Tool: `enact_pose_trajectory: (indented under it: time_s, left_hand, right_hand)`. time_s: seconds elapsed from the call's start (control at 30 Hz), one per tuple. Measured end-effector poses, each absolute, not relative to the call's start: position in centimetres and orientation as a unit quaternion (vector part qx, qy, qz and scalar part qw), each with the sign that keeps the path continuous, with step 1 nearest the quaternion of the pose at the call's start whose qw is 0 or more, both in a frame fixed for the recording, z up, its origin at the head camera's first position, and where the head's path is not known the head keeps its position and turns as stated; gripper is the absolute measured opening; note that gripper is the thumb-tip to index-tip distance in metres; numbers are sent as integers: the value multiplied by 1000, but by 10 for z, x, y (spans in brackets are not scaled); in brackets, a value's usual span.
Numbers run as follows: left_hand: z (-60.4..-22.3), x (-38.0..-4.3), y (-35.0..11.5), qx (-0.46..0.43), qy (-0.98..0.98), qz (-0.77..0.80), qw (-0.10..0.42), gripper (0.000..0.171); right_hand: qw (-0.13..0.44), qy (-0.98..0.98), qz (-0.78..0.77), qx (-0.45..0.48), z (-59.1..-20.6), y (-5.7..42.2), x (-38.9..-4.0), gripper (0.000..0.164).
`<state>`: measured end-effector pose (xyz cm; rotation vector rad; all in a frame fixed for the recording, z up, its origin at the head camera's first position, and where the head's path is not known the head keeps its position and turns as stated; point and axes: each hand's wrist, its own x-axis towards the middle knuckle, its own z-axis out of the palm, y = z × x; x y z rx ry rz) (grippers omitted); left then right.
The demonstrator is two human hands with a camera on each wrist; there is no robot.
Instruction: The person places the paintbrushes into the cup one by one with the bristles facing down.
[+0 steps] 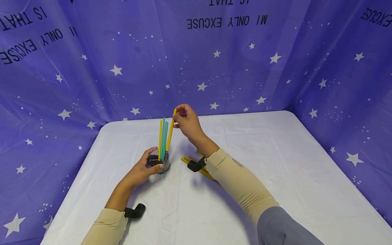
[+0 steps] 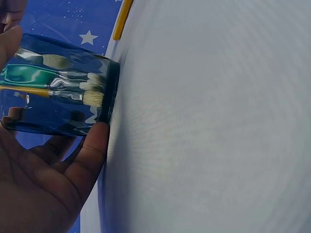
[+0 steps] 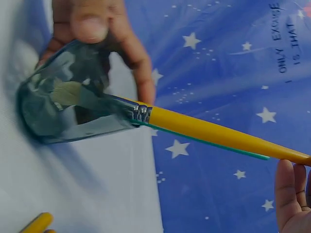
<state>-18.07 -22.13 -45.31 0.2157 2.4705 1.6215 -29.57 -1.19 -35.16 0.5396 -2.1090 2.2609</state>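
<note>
A clear glass (image 1: 165, 164) stands on the white table with several teal and yellow paintbrushes (image 1: 163, 139) upright in it, bristles down. My left hand (image 1: 143, 170) holds the glass round its side, thumb in front; the left wrist view shows brush bristles (image 2: 92, 98) through the wall. With thumb and fingertips my right hand (image 1: 188, 124) pinches the top end of a yellow paintbrush (image 1: 170, 132). In the right wrist view that brush's metal ferrule (image 3: 141, 112) is at the glass's mouth and its pale bristles (image 3: 66, 93) show inside.
More yellow paintbrushes (image 1: 185, 160) lie on the table, partly hidden under my right forearm. Behind the white table (image 1: 245, 136) hangs a purple curtain (image 1: 183, 68) with white stars. Each wrist wears a black band (image 1: 196, 165).
</note>
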Motion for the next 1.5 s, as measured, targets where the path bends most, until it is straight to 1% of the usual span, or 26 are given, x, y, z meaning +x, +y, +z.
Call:
enact_pose_trajectory:
  time_s: [0.27, 0.6, 0.9, 1.03, 1.17, 1.3, 1.43, 1.5]
  left_hand:
    - [-454, -181, -221, 71, 827, 550, 89, 84]
    - [-455, -181, -221, 71, 826, 552, 87, 82]
    - [-454, -180, -220, 69, 825, 554, 87, 82]
    - [-453, -180, -220, 65, 828, 550, 91, 82]
    - [-452, -181, -221, 63, 830, 545, 94, 83]
    - [-452, -181, -221, 62, 833, 541, 96, 83]
    - [-453, -180, -222, 62, 831, 544, 95, 82]
    - [-453, -180, -222, 63, 831, 545, 95, 82]
  right_hand:
    - [-14, -684, 702, 196, -363, -20, -291, 22]
    - [-28, -692, 698, 182, -376, -23, -291, 22]
    - [-42, -717, 667, 196, -379, -13, -293, 30]
    - [-52, -745, 633, 206, -384, -2, -296, 26]
    - [-74, -774, 591, 214, -391, 13, -300, 21]
    - [-109, -797, 556, 212, -399, 27, -305, 19]
    - [-145, -819, 517, 204, -407, 38, -308, 22]
    - [-154, -831, 495, 200, -411, 43, -310, 27]
